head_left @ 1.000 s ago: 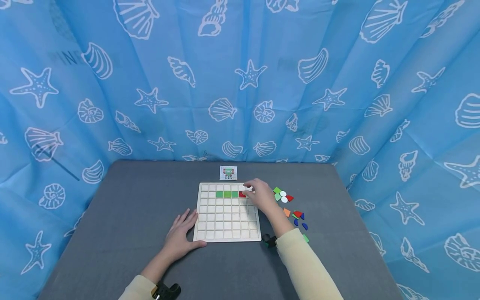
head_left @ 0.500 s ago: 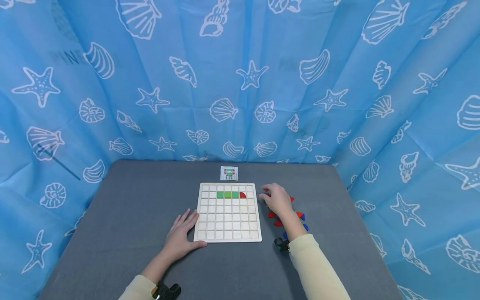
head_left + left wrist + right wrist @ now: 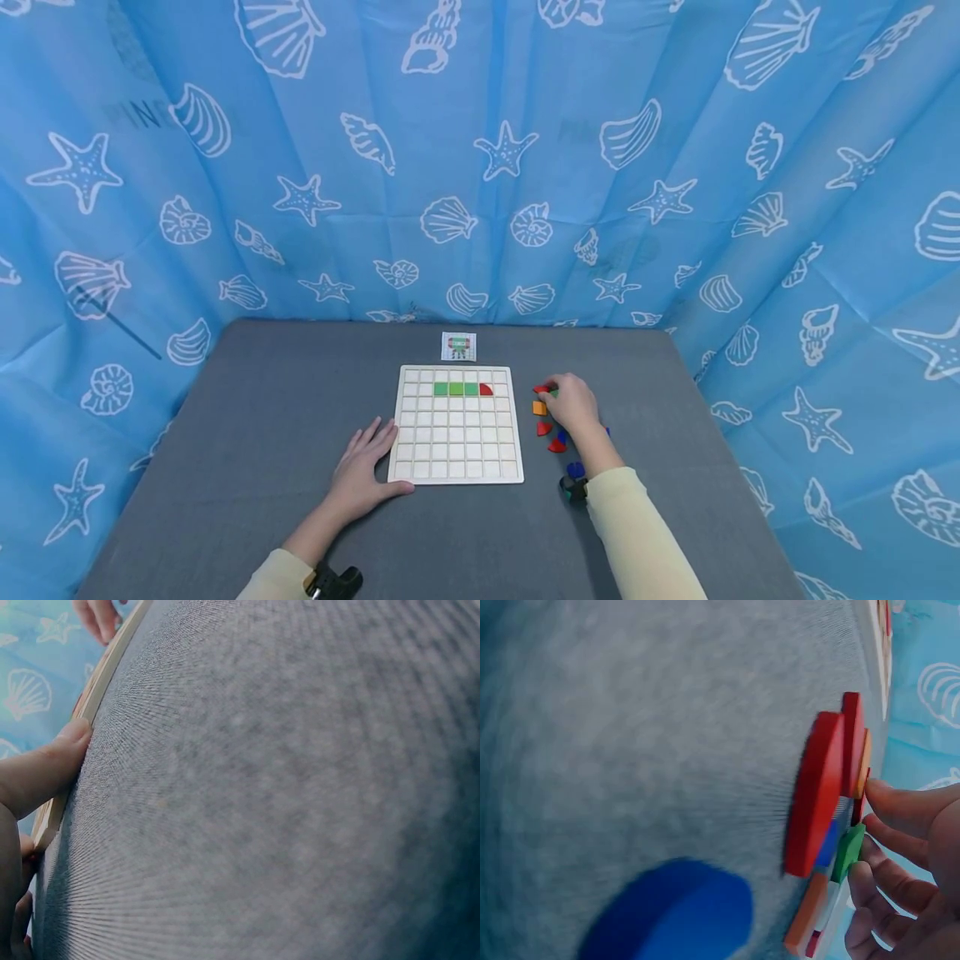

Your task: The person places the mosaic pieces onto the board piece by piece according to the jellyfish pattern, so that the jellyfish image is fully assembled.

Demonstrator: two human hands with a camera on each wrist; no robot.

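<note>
A pale wooden grid board (image 3: 455,429) lies on the grey table. In its second row from the back sit green squares (image 3: 456,389), with a red quarter-circle piece (image 3: 486,389) to their right. My left hand (image 3: 362,475) rests at the board's front left corner, fingers spread; in the left wrist view its thumb (image 3: 67,746) touches the board's edge (image 3: 105,671). Right of the board, my right hand (image 3: 573,404) pinches a small red piece (image 3: 540,389) between thumb and fingertips. In the right wrist view a green piece (image 3: 847,851) lies by its other fingers, which partly hide the pile.
Beside the board lie an orange square (image 3: 539,408), red quarter-circle pieces (image 3: 557,447) and blue pieces (image 3: 575,469). A small printed card (image 3: 458,346) lies behind the board. A blue shell-patterned curtain (image 3: 480,242) hangs beyond the table's far edge.
My right hand has gone from the board to the loose pieces on the right, leaving the red quarter-circle piece in the grid. My left hand stays in place.
</note>
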